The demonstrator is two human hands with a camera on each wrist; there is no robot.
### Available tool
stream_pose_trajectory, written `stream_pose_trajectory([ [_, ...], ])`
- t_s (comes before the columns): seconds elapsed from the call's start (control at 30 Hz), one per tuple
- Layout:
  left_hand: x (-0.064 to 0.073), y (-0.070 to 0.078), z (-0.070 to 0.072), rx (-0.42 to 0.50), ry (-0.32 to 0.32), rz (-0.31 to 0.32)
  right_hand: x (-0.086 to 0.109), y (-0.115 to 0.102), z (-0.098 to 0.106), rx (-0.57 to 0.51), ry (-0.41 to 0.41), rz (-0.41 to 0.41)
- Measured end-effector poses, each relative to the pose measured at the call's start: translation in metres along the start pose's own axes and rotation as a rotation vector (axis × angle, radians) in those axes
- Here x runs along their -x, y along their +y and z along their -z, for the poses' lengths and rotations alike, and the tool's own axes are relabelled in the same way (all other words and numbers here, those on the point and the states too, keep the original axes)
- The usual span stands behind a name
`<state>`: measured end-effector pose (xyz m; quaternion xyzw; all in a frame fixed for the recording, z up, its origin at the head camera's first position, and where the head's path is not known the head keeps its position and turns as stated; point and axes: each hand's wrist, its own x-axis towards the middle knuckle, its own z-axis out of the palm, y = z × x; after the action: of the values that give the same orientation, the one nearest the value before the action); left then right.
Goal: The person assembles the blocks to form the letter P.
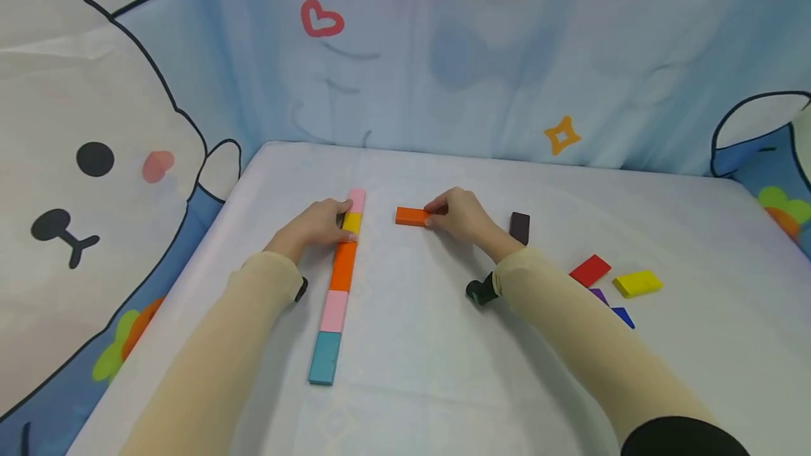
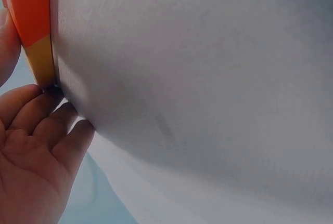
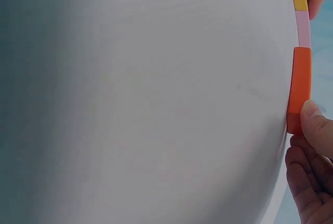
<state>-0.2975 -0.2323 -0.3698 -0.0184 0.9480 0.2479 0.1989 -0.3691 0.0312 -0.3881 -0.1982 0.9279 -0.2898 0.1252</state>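
Observation:
A straight row of flat coloured blocks lies on the white table: a teal block [image 1: 324, 358] nearest, then a pink block [image 1: 334, 311], an orange block [image 1: 343, 266], a yellow block [image 1: 351, 222] and another pink block [image 1: 357, 200] at the far end. My left hand [image 1: 315, 223] holds the yellow block from the left side, thumb near its joint with the orange one. To the right of the row, my right hand [image 1: 461, 214] pinches the right end of a separate orange block [image 3: 300, 81] between thumb and fingers. That block lies crosswise to the row.
Beyond my right wrist stands a black block [image 1: 519, 227]. Farther right lie a red block [image 1: 591, 271], a yellow block [image 1: 637, 283] and purple [image 1: 598, 295] and blue [image 1: 623, 317] pieces, partly covered by my sleeve. A printed cloth [image 1: 405, 55] hangs behind the table.

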Motion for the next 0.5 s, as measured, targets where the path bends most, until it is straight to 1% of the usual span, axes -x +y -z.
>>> stream_pose_trajectory([
  [0.3,-0.003,-0.001,0.000,0.022,-0.005,0.031,-0.017,-0.014,-0.005,0.028,-0.012,0.021],
  [0.5,-0.003,0.000,0.000,0.015,-0.003,0.029,-0.026,-0.021,-0.006,0.027,-0.039,0.021],
])
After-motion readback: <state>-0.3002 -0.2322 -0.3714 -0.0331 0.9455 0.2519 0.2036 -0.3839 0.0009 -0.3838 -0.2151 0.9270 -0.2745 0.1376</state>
